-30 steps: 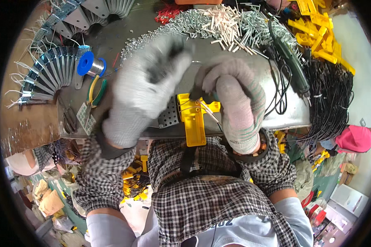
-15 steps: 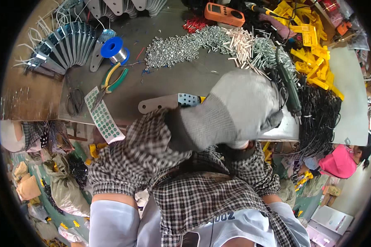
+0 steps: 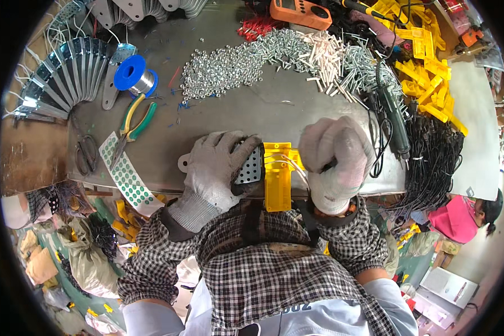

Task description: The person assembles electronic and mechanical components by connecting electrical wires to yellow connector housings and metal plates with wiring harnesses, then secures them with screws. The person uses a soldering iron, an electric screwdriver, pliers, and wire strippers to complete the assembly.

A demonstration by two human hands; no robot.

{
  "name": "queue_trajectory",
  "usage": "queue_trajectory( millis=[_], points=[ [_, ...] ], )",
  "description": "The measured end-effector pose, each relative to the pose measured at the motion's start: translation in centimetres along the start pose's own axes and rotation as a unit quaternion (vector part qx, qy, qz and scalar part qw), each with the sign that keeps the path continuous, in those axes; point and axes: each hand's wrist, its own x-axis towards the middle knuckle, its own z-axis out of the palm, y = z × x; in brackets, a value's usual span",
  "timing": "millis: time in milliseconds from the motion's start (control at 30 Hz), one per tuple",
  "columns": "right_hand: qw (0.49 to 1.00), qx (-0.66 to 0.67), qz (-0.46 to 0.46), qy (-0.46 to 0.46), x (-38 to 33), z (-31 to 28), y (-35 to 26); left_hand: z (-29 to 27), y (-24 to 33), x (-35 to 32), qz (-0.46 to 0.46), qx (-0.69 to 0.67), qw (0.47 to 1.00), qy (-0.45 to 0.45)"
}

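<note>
My left hand [image 3: 210, 168], in a grey glove, is closed over a flat metal bracket [image 3: 251, 169] at the table's near edge. The bracket's perforated end shows beside the fingers, and its rounded tail pokes out on the left. Against the perforated end lies a yellow plastic housing [image 3: 278, 187], with white wires [image 3: 287, 161] running across it to the right. Just right of the housing, my gloved right hand [image 3: 339, 157] is curled into a fist, slightly blurred. What its fingers hold, if anything, is hidden.
Scissors [image 3: 85, 154], pliers [image 3: 137, 120], a sticker sheet [image 3: 131, 178] and a solder spool [image 3: 134, 75] lie left. Beyond are piles of nuts [image 3: 218, 70] and screws [image 3: 280, 50]. A soldering iron [image 3: 395, 123], black cables [image 3: 434, 162] and yellow parts [image 3: 431, 84] sit right.
My left hand has drawn back from the right side, where it covered my right hand, and now rests on the bracket. The yellow housing and my right fist have come into sight.
</note>
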Motion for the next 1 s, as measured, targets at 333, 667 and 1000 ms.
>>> queue_trajectory(
  millis=[333,667,1000],
  points=[
    [0.996,-0.055,0.033,0.063,1.4,0.9,-0.8,-0.4,0.1,-0.2,0.014,-0.013,0.999,0.038],
    [0.995,-0.027,0.002,0.094,1.5,0.7,-0.2,-0.6,0.4,-0.1,0.019,-0.019,0.997,0.066],
    [0.817,-0.524,-0.21,0.116,7.2,-7.6,-8.3,-2.3,2.0,-1.3,-0.014,0.08,0.991,0.105]
  ],
)
